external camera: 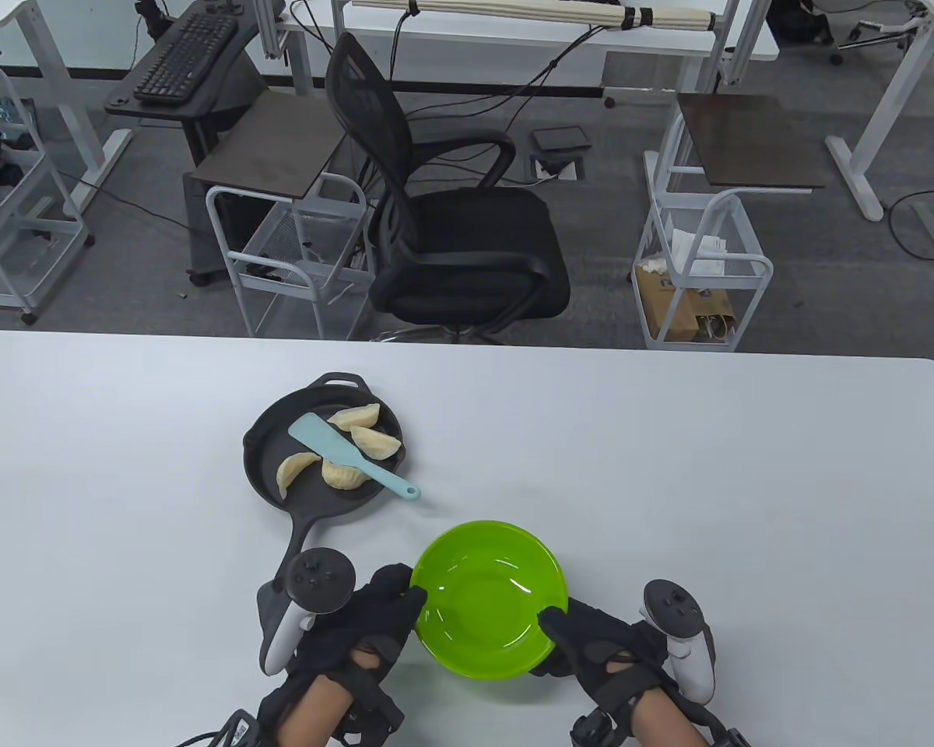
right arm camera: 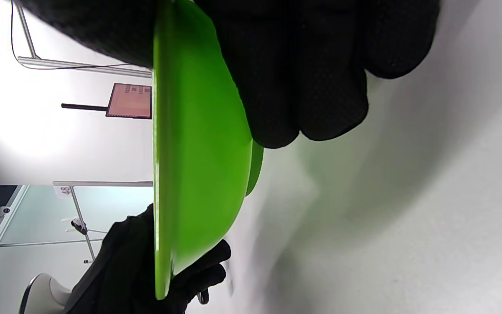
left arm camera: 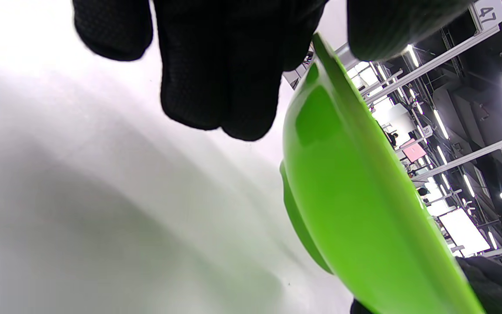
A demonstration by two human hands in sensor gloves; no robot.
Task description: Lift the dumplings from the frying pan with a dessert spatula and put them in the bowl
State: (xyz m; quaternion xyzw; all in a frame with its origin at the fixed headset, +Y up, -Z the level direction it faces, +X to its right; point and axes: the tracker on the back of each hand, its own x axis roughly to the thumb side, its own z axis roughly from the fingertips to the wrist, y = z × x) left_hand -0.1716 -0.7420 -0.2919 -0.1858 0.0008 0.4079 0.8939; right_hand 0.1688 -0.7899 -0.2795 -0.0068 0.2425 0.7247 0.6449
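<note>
One green bowl (external camera: 489, 599) is gripped at its rim by the left hand (external camera: 358, 622) and right hand (external camera: 603, 642), lifted near the table (external camera: 747, 506) edge; far-left, one frying pan (external camera: 265, 459) holds four dumplings (external camera: 375, 441) and one dessert spatula (external camera: 350, 454)

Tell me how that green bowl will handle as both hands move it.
The bowl probably stays rigid; its thin rim looks like hard plastic. Its glossy surface may slip in the gloved left hand and right hand. Empty, it is likely light.

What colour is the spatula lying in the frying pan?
The spatula is pale blue, handle and blade alike. It shows best in the table view.
</note>
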